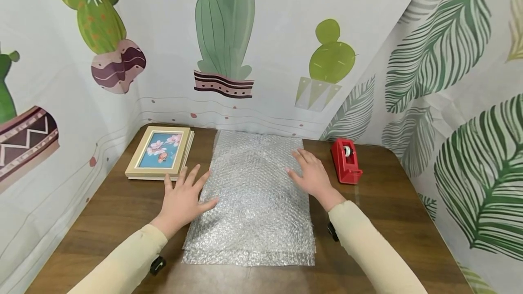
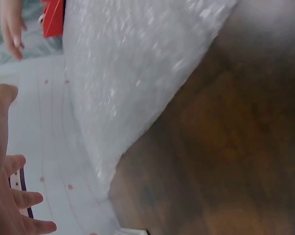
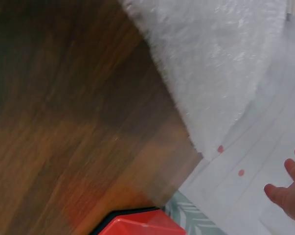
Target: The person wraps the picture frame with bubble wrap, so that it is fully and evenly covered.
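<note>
no readable text, brands, numbers or signs in any view. only candidate: faint marks (image 1: 254,158) on the bubble wrap (image 1: 250,203), toward the far edge of the table (image 1: 392,189), roughly midway between its far corners. maybe print, maybe glare; too faint to read.

Saw dark brown wood grain across the tabletop (image 1: 392,212) and silvery, clear bubble wrap (image 1: 253,194) dimpled with a fine dotted pattern. Noted pale gold on the picture frame (image 1: 155,171) at far left, around a blue picture (image 1: 167,149) with pink blossoms. Spotted bright red on the tape dispenser (image 1: 348,173) at far right, with a white roll (image 1: 347,151). Found plain cream on the near sleeves (image 1: 372,248). Picked out green cacti (image 1: 224,35), patterned pots (image 1: 224,85) and green veined leaves (image 1: 441,58) on the white backdrop (image 1: 278,49).
</note>
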